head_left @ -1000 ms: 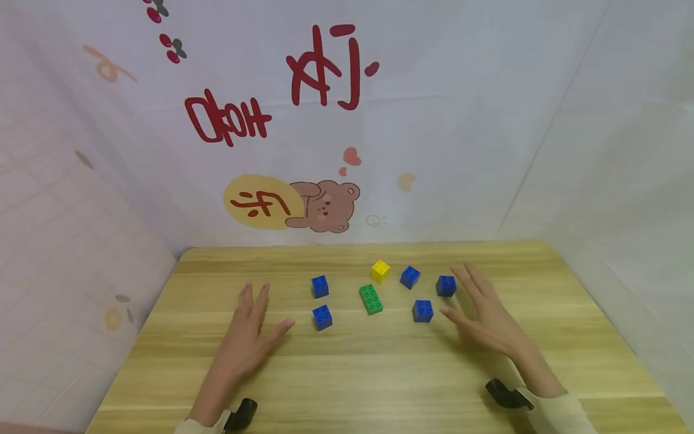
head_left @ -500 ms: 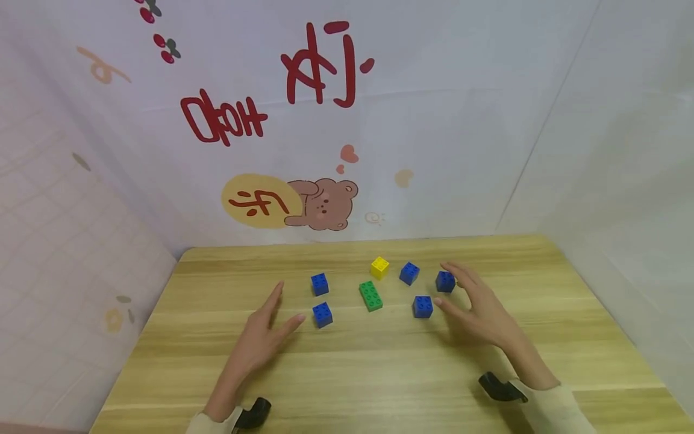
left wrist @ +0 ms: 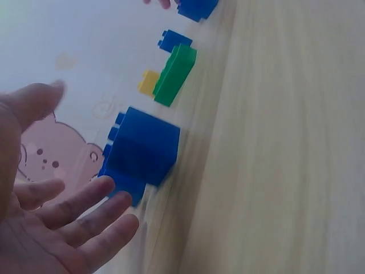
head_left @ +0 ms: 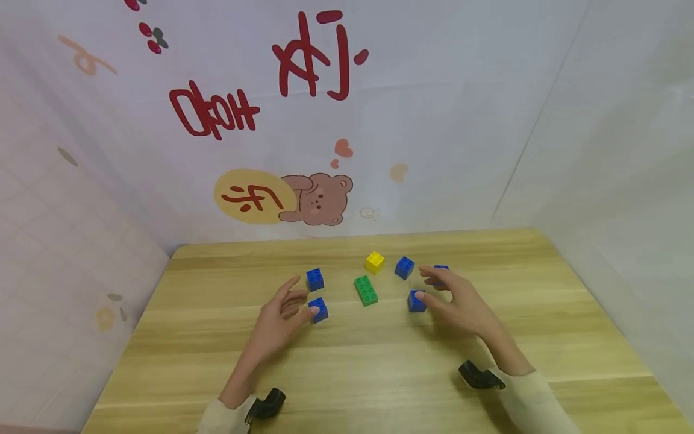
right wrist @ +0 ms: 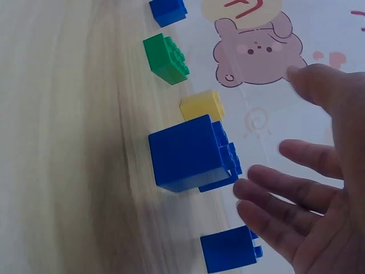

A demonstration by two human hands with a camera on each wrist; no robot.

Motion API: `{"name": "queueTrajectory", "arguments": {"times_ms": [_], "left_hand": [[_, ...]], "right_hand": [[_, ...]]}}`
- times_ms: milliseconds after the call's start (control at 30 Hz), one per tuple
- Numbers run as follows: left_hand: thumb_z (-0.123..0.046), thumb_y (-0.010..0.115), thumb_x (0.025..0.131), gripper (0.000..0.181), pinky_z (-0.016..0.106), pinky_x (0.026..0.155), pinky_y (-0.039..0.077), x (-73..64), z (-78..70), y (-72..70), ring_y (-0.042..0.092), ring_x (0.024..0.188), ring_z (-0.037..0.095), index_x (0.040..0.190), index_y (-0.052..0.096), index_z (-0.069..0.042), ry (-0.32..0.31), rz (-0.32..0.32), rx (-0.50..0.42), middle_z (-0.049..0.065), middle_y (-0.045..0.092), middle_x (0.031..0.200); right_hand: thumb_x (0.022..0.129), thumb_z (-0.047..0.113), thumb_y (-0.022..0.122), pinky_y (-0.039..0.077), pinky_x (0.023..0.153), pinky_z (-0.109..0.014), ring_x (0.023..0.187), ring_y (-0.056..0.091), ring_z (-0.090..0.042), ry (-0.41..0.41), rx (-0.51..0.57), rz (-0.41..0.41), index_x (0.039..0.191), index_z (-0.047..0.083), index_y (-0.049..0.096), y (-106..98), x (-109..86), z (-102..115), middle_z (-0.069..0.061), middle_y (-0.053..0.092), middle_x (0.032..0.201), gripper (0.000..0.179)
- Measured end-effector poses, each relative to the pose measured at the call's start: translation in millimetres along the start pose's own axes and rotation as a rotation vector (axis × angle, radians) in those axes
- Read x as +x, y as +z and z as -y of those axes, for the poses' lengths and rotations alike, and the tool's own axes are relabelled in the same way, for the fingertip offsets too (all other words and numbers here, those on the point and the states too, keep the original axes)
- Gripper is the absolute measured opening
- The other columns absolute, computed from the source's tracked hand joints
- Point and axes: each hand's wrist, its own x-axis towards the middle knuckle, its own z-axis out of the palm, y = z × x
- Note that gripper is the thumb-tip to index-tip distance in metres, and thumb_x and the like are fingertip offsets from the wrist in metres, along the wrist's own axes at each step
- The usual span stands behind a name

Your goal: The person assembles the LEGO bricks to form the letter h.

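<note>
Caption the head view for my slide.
Left hand and right hand near blue bricks, green brick between, yellow brick farther back.

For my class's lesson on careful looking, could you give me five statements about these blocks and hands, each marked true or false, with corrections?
1. The green block is longer than the yellow block. True.
2. Only three of the blocks are blue. False: there are five blue blocks.
3. The left hand is gripping the green block. False: it grips nothing and is near two blue blocks.
4. A bear picture shows on the backdrop behind the table. True.
5. The right hand is nearest the yellow block. False: blue blocks are nearer.
</note>
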Motion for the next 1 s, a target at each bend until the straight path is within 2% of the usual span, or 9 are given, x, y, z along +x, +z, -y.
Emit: {"name": "queueTrajectory", "arguments": {"times_ms": [267, 533, 667, 867, 1000], "left_hand": [[-0.021, 0.084, 0.086, 0.069, 0.046, 0.113, 0.050, 9.3, 1.7, 15.0, 0.061, 0.128, 0.029, 0.147, 0.052, -0.013, -0.015, 0.009, -0.025, 0.014, 0.064, 0.136], [-0.008, 0.083, 0.085, 0.055, 0.037, 0.107, 0.055, 8.7, 7.8, 11.4, 0.065, 0.122, 0.028, 0.135, 0.062, -0.004, 0.017, -0.003, -0.028, 0.012, 0.066, 0.131], [-0.005, 0.082, 0.085, 0.048, 0.034, 0.105, 0.056, 9.6, 9.5, 9.7, 0.066, 0.121, 0.028, 0.130, 0.066, -0.005, 0.014, -0.003, -0.025, 0.011, 0.068, 0.131], [-0.002, 0.082, 0.085, 0.040, 0.031, 0.101, 0.058, 9.8, 12.5, 10.7, 0.068, 0.117, 0.027, 0.122, 0.071, -0.011, 0.001, -0.009, -0.041, 0.011, 0.071, 0.125], [-0.003, 0.083, 0.084, 0.040, 0.032, 0.100, 0.058, 11.5, 14.5, 13.0, 0.068, 0.116, 0.027, 0.121, 0.071, -0.012, 0.023, -0.012, -0.029, 0.011, 0.071, 0.123]], "right_hand": [[0.097, 0.033, 0.073, 0.058, 0.099, -0.048, 0.114, 0.069, -0.028, 0.074, 0.088, 0.068, 0.142, 0.008, 0.058, 10, 4.0, -6, -0.014, 0.069, 0.131, 0.054], [0.092, 0.037, 0.077, 0.058, 0.100, -0.046, 0.115, 0.068, -0.025, 0.087, 0.108, 0.114, 0.140, 0.010, 0.060, 14, 6.4, -11, -0.007, 0.070, 0.130, 0.058], [0.090, 0.034, 0.081, 0.058, 0.100, -0.044, 0.114, 0.068, -0.023, 0.083, 0.092, 0.138, 0.138, 0.010, 0.062, 12, 7.4, -13, -0.002, 0.071, 0.126, 0.057], [0.088, 0.022, 0.082, 0.060, 0.096, -0.038, 0.111, 0.070, -0.023, 0.120, 0.102, 0.153, 0.122, 0.014, 0.069, 13, 9.1, -17, -0.003, 0.071, 0.119, 0.037], [0.088, 0.019, 0.082, 0.061, 0.095, -0.036, 0.109, 0.071, -0.023, 0.135, 0.112, 0.147, 0.118, 0.015, 0.070, 15, 9.0, -21, -0.003, 0.071, 0.115, 0.032]]}}
